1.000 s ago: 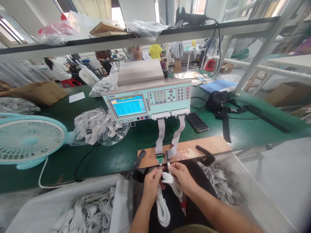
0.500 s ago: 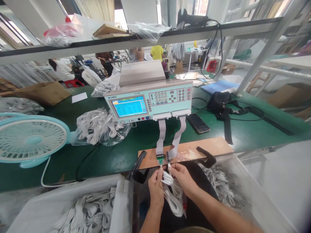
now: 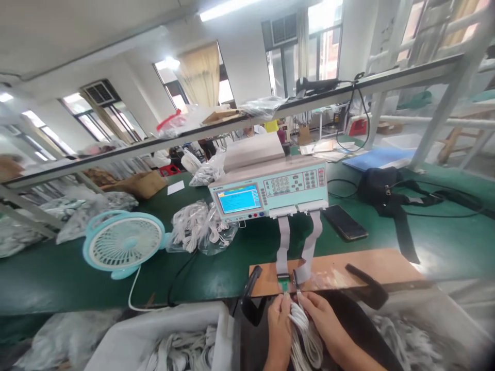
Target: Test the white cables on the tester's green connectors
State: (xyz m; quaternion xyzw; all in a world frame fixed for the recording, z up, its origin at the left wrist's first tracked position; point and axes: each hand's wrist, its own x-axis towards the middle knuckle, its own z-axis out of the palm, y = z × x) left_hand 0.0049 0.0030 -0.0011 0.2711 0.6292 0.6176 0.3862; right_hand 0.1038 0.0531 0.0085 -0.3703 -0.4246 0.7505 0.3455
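My left hand [image 3: 279, 325] pinches one end of a coiled white cable [image 3: 307, 335], right below a small green circuit board [image 3: 284, 285]. With thumb and fingertips, my right hand [image 3: 327, 320] grips the cable's other end at the black connector of the second ribbon cable [image 3: 310, 247]. Between both hands the cable's loops hang down. How far each plug sits in its socket cannot be made out. The first ribbon cable [image 3: 283, 242] runs from the board up to a bench tester [image 3: 270, 188] with a lit blue screen.
Black clamps [image 3: 252, 296] hold a wooden board [image 3: 367, 265] at the bench edge. White bins [image 3: 228, 319] of cables stand on both sides. A fan [image 3: 124, 242], bagged cables [image 3: 193, 226], a phone [image 3: 345, 222] and a black pouch [image 3: 381, 188] lie on the green bench [image 3: 216, 278].
The head view has tilted up, so the bench and hands appear lower and further right. Both hands stay at the connectors with the same cable.
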